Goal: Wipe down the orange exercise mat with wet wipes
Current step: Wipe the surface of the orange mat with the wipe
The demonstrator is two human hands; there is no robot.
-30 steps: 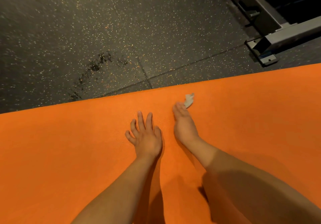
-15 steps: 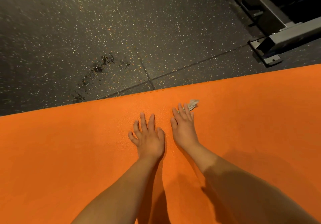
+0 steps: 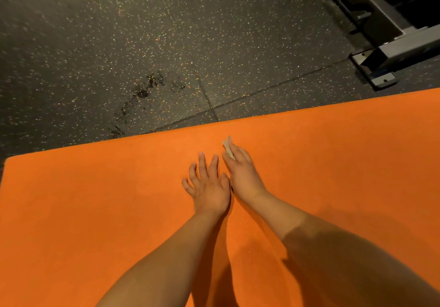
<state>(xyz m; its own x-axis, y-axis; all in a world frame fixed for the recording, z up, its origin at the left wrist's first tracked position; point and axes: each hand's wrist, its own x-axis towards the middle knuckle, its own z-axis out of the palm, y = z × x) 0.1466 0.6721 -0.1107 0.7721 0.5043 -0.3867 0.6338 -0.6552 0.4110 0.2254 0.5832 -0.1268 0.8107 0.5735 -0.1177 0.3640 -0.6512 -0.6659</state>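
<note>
Risks, judged from the present layout:
- The wet wipe (image 3: 227,149) is small and mostly covered. Only a pale strip shows past the fingertips. If pressure is uneven it may bunch or roll under the fingers (image 3: 241,156), so that skin, not wipe, does the rubbing.
- The wipe sits near the far edge of the orange mat (image 3: 95,211). A stroke pushed further forward could run off onto the speckled floor (image 3: 119,32), pick up grit and carry it back. A dark stain (image 3: 142,92) lies on the floor beyond the edge, off to the left.
- The two hands are just beside each other. A sideways stroke to the left would bump the left hand (image 3: 209,187).
- The mat could slide if the bracing hand lifts.

Grip:
- The right hand (image 3: 241,175) lies palm down with its fingers extended over the wipe, pressing it flat to the mat. The thumb is hidden, so I cannot tell whether it also pinches the wipe.
- The left hand rests flat on the mat with its fingers spread and straight. It holds nothing, and I judge it to be bracing.
</note>
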